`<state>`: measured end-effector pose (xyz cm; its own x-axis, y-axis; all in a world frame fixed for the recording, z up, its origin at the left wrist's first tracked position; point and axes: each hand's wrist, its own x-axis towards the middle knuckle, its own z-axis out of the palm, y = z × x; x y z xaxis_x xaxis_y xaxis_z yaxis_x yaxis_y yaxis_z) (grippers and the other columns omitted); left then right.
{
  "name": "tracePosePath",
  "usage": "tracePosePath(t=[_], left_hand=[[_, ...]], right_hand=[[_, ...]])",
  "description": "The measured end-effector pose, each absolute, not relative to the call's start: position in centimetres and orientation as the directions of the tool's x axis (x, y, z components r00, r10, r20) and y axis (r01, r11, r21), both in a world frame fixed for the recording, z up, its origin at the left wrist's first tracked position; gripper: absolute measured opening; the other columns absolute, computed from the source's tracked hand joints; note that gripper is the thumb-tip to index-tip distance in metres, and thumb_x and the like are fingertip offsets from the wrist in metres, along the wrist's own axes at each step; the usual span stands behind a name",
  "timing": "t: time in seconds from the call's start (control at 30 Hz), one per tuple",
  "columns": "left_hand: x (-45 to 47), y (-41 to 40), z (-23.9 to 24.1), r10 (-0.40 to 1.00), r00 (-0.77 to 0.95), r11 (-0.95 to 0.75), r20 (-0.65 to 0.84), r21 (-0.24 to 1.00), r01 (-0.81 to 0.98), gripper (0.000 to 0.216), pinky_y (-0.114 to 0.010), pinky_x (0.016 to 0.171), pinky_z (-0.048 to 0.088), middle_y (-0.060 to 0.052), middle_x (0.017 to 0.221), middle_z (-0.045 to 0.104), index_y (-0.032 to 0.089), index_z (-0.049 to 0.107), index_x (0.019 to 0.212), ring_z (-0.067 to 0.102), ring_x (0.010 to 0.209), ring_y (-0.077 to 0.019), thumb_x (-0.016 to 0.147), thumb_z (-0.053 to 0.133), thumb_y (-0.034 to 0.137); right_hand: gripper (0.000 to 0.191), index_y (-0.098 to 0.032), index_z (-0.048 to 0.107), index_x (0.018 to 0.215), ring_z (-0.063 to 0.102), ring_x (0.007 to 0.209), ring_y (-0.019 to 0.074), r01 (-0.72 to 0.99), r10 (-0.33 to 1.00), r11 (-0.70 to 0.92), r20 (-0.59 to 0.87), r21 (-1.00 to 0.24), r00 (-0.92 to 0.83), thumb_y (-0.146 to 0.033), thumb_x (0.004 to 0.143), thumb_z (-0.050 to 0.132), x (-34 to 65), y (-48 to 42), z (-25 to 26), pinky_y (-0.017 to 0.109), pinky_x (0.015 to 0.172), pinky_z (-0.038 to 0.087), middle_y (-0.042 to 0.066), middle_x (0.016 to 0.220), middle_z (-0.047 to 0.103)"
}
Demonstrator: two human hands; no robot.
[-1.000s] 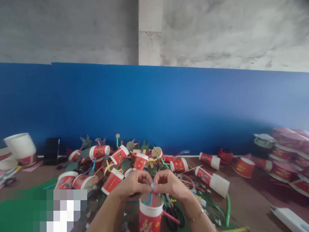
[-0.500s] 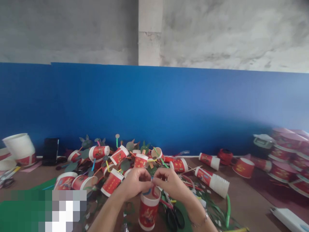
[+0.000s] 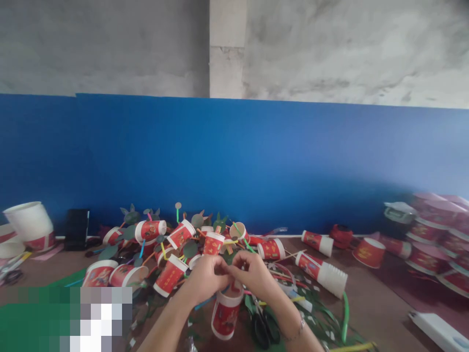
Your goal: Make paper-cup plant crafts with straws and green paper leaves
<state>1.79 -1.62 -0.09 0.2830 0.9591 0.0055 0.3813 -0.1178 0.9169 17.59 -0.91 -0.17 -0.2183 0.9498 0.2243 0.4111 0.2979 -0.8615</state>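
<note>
A red paper cup with a white rim (image 3: 226, 319) is below my hands, its open mouth facing up and tilted slightly. My left hand (image 3: 209, 277) is pinched shut just above the rim; what its fingertips hold is hidden. My right hand (image 3: 252, 275) meets it there, thumb and fingers closed on a red drinking straw (image 3: 235, 285) whose lower part shows inside the cup mouth. A blue straw (image 3: 204, 303) shows just left of the cup. Black-handled scissors (image 3: 264, 326) lie right of the cup, under my right forearm.
Several red cups (image 3: 171, 275) with straws and paper cutouts are piled behind my hands. Nested cups (image 3: 322, 275) lie to the right, near a green straw (image 3: 345, 318) and a white device (image 3: 441, 331). Stacked red tubs (image 3: 427, 256) stand far right. A blue wall panel (image 3: 234, 161) closes the back.
The cup has risen a little and tilted. Both hands remain pinched together over its mouth. Blue seen inside the cup mouth before is gone from there, and a blue straw now shows left of it.
</note>
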Motion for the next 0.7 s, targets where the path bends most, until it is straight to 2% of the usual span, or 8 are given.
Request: tracePosePath(t=[0.13, 0.27, 0.4, 0.5, 0.6, 0.7], left_hand=[[2.0, -1.6, 0.0, 0.961, 0.277, -0.112, 0.013, 0.931, 0.347, 0.012, -0.022, 0.049, 0.035, 0.001, 0.057, 0.058, 0.013, 0.063, 0.067, 0.048, 0.053, -0.0114, 0.062, 0.064, 0.024], [1.3, -1.2, 0.1, 0.959, 0.282, -0.093, 0.009, 0.954, 0.285, 0.016, -0.022, 0.049, 0.032, 0.003, 0.052, 0.055, 0.013, 0.063, 0.065, 0.044, 0.049, -0.0096, 0.065, 0.065, 0.029], [1.0, -1.5, 0.7, 0.937, 0.347, -0.026, -0.042, 0.982, 0.189, 0.023, -0.021, 0.045, 0.026, 0.005, 0.048, 0.053, 0.014, 0.062, 0.065, 0.038, 0.044, -0.0069, 0.060, 0.072, 0.035], [1.1, -1.8, 1.0, 0.907, 0.412, 0.039, -0.081, 0.993, 0.108, 0.029, -0.020, 0.044, 0.023, 0.006, 0.047, 0.051, 0.014, 0.060, 0.062, 0.035, 0.042, -0.0053, 0.054, 0.078, 0.036], [1.1, -1.6, 0.7, 0.914, 0.403, 0.023, -0.054, 0.996, 0.082, 0.030, -0.020, 0.045, 0.027, 0.005, 0.049, 0.052, 0.014, 0.060, 0.065, 0.040, 0.045, -0.0063, 0.055, 0.077, 0.037], [1.3, -1.2, 0.2, 0.961, 0.278, -0.075, 0.020, 0.978, 0.192, 0.025, -0.021, 0.050, 0.034, 0.002, 0.055, 0.058, 0.014, 0.060, 0.068, 0.048, 0.051, -0.0104, 0.063, 0.071, 0.036]], right_hand=[[0.022, -0.016, 0.054, 0.055, 0.044, 0.049, 0.0087, 0.332, 0.947, 0.313, 0.264, -0.890, -0.184, -0.026, 0.071, 0.062, 17.4, -0.7, -0.4, 0.020, 0.047, 0.032, -0.004, 0.049, 0.049], [0.024, -0.014, 0.062, 0.070, 0.054, 0.049, 0.0109, 0.089, 0.937, 0.162, 0.125, -0.983, -0.325, -0.038, 0.072, 0.067, 18.2, -0.4, -0.8, 0.021, 0.048, 0.037, -0.001, 0.054, 0.061], [0.029, -0.014, 0.061, 0.064, 0.059, 0.051, 0.0129, -0.096, 0.901, 0.061, 0.096, -0.994, -0.424, -0.040, 0.064, 0.076, 19.1, -0.5, -0.9, 0.023, 0.052, 0.041, 0.001, 0.055, 0.064], [0.028, -0.014, 0.062, 0.063, 0.058, 0.054, 0.0113, -0.174, 0.878, 0.019, 0.100, -0.985, -0.468, -0.037, 0.061, 0.079, 19.5, -0.7, -0.7, 0.022, 0.055, 0.042, 0.000, 0.059, 0.065], [0.027, -0.014, 0.066, 0.069, 0.056, 0.056, 0.0101, -0.137, 0.897, 0.044, 0.100, -0.990, -0.430, -0.040, 0.070, 0.071, 19.5, -0.6, -0.3, 0.022, 0.057, 0.041, 0.001, 0.062, 0.064], [0.023, -0.014, 0.067, 0.075, 0.053, 0.056, 0.0116, 0.068, 0.961, 0.192, 0.173, -0.979, -0.214, -0.038, 0.074, 0.064, 19.0, -0.6, 0.2, 0.023, 0.055, 0.039, 0.001, 0.064, 0.063]])
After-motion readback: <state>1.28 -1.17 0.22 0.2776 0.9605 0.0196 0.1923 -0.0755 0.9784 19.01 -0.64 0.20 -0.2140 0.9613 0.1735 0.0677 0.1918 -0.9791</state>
